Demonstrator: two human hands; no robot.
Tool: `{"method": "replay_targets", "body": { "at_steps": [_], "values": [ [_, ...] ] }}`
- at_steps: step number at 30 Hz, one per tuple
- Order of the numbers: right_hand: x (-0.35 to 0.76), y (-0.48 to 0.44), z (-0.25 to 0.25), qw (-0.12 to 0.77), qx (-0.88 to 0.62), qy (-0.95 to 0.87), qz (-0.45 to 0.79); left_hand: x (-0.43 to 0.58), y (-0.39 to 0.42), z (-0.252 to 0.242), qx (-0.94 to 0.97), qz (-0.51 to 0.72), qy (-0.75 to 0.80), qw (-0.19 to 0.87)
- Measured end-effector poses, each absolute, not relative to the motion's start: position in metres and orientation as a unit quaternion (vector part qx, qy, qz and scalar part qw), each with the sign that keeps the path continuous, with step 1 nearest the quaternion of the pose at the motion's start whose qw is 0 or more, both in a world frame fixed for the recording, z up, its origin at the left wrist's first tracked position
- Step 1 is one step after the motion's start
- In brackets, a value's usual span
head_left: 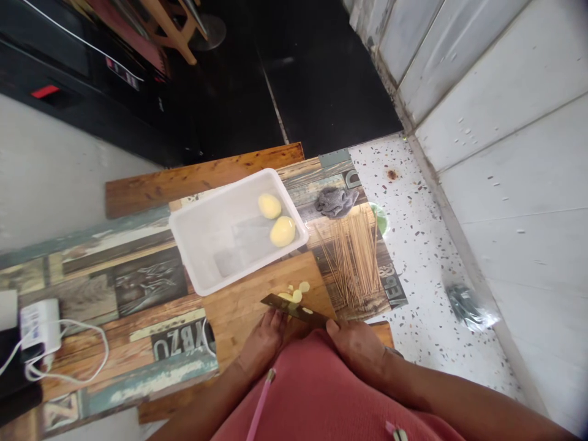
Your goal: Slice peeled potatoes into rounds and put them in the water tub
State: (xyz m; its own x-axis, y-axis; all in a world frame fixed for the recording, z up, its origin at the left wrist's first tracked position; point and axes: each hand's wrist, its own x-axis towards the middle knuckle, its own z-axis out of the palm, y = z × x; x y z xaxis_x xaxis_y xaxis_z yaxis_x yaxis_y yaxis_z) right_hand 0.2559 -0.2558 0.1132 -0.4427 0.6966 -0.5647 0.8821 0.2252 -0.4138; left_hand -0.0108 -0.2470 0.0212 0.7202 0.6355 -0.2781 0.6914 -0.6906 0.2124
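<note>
My right hand (353, 344) grips the handle end of a kitchen knife (296, 311), whose dark, wide blade points left across the wooden cutting board (239, 312). Beside the blade, the fingers of my left hand (266, 335) are bent and pressed down on a potato, mostly hidden by the hand and the blade. Just past the blade lie a few pale yellow potato slices (303, 286). One small slice sticks to the blade's side. Two peeled potatoes (282, 231) rest at the right end of a white plastic tub (202, 283) behind the board.
Right of the board lies a spread of thin wooden skewers (356, 260), with a crumpled grey cloth (337, 202) above them. A white power strip (40, 327) with cables sits at the far left. A clear plastic bag (468, 306) lies on the speckled floor near the tiled wall.
</note>
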Motion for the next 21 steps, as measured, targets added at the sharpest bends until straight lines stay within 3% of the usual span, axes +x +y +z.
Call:
{"method": "replay_targets", "body": {
  "at_steps": [6,13,21],
  "values": [
    [0.263,-0.256,0.117,0.121,0.547,0.748,-0.356,0.000,-0.240,0.030,0.922,-0.104,0.370,0.053],
    [0.281,-0.251,0.115,0.145,0.599,0.703,-0.356,0.044,-0.223,0.042,0.920,-0.071,0.383,0.036],
    [0.294,-0.252,0.110,0.129,0.608,0.701,-0.349,0.101,-0.178,0.037,0.834,-0.237,0.450,0.215]
  ]
}}
